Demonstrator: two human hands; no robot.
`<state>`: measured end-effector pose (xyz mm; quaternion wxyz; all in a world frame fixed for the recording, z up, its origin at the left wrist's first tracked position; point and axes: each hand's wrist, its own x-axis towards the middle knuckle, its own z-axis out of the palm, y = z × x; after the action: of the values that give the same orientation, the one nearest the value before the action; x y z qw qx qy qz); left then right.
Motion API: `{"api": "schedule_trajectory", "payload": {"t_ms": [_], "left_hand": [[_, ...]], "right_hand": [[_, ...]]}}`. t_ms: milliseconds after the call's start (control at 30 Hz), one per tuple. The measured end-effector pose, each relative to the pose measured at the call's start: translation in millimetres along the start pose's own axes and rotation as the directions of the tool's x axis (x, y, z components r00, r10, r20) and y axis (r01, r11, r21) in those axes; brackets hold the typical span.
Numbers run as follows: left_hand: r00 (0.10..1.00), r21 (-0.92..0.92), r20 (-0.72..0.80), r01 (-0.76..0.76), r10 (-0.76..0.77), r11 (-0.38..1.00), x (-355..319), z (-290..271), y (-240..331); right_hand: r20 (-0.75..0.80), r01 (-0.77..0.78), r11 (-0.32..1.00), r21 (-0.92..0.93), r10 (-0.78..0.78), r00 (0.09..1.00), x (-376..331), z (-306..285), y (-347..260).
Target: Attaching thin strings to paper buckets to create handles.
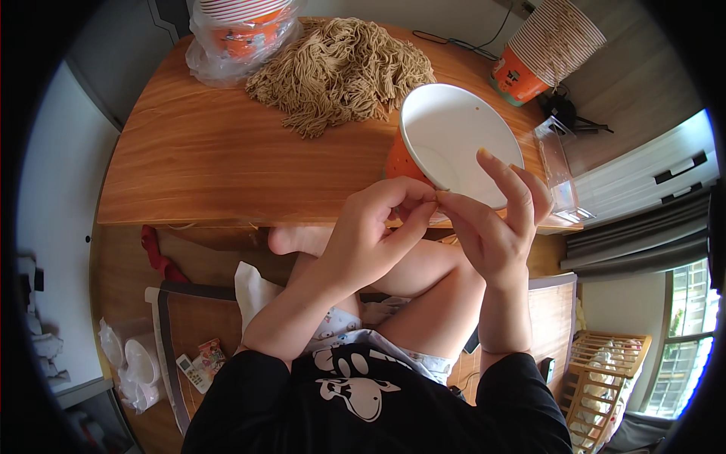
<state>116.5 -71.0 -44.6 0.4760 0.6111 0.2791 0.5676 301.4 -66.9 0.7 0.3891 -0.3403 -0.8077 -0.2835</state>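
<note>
A: Nearest you are your black shirt [355, 393] and bare legs [427, 287]; beyond them, where are your hands?

B: Both are raised at the near edge of the tabletop [204, 159]. Your left hand [378, 227] has its thumb and forefinger brought together, the other fingers curled. I can't tell whether anything thin lies in that pinch.

A: And your right hand [495, 231]?

B: Its thumb and forefinger come together right beside the left fingertips, while other fingers stand up and apart in front of the bucket [435, 129]. Again, whether it has hold of something is too small to tell.

A: So the bucket is just past your fingertips — orange outside, white inside, mouth facing you, a small dark spot on its inner wall.

B: Yes, and to its right you have a clear plastic box [561, 168]. Farther back, left of the bucket, lies a loose heap of tan strands [344, 72].

A: Farthest off?

B: A plastic-wrapped bucket stack [246, 38] on your left, and a tilted bucket stack [548, 53] on your right — both orange-sided.
</note>
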Motion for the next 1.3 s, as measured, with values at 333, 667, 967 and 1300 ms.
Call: {"api": "schedule_trajectory", "payload": {"t_ms": [333,667,967,1300], "left_hand": [[0.998,-0.021,-0.049,0.043,-0.044,0.999,-3,-2,2],[0.969,0.249,-0.169,-0.133,0.178,0.959,-2,3,-1],[0.789,0.762,-0.121,-0.315,0.602,0.565,-4,8,-5],[0.717,0.769,-0.139,-0.357,0.683,0.531,-3,9,-18]], "right_hand": [[0.013,0.111,0.976,-0.187,-0.111,0.994,4,-3,1],[0.082,0.167,0.952,-0.255,-0.151,0.985,0,-10,1],[0.133,0.218,0.94,-0.263,-0.188,0.973,4,-11,0],[0.225,0.104,0.994,-0.041,-0.092,0.97,9,-16,2]]}}
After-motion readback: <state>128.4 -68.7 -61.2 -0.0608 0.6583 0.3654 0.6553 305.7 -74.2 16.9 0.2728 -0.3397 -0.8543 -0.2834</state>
